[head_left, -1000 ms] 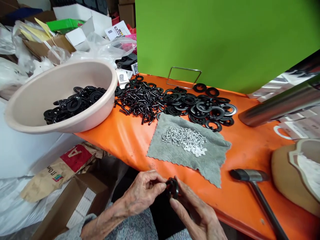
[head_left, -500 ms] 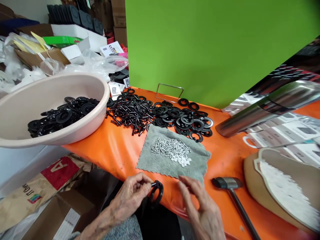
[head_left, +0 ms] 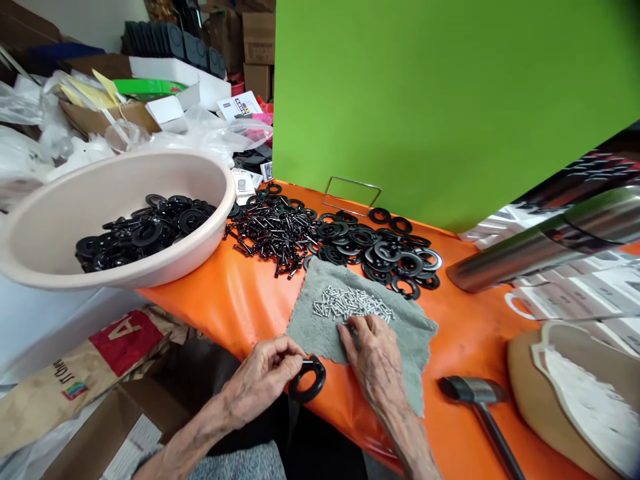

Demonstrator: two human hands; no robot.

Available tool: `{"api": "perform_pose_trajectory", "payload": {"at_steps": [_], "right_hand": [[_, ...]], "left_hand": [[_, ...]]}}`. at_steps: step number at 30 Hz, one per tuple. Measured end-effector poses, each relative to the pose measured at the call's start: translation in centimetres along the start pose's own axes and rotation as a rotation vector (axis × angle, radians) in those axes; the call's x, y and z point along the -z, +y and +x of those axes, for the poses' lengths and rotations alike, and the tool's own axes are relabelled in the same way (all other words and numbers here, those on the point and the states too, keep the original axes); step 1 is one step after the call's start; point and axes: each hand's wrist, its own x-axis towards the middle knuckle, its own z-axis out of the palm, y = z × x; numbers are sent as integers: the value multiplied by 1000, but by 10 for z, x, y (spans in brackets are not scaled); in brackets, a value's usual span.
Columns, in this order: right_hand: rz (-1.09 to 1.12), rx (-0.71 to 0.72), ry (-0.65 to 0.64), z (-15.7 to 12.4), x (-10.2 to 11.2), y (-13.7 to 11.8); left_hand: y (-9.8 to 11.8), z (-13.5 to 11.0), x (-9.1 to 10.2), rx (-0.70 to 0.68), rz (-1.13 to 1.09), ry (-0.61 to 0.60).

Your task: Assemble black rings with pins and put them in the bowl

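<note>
Between thumb and fingers, my left hand [head_left: 273,370] pinches a black ring [head_left: 307,381] by a short black pin at its top, just off the table's front edge. My right hand [head_left: 373,350] reaches onto a grey-green cloth [head_left: 320,340], fingers bent down at the near side of a heap of small silver pins [head_left: 347,303]. Whether its fingertips hold a pin is hidden. Behind the cloth lie a heap of black pins [head_left: 280,230] and a pile of black rings [head_left: 385,250].
A pale basin [head_left: 30,267] holding black parts stands left. To the right are a hammer [head_left: 473,390], a tan container [head_left: 530,393] of white pieces and a metal cylinder [head_left: 505,257]. A green panel [head_left: 440,100] rises behind, with a wire stand [head_left: 353,193] before it.
My right hand has moved from the table's front edge forward onto the cloth, its fingers now down at the silver pins. The ring in my left hand has turned to face the camera more.
</note>
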Motion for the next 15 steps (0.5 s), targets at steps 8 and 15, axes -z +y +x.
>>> {"api": "perform_pose_trajectory", "payload": {"at_steps": [8,15], "right_hand": [[81,-22,-57,9,12,-4],[734,-333,-147,-24,46,-42]], "left_hand": [[5,3,2,26,-132,14],[5,3,1,38,-160,3]]}}
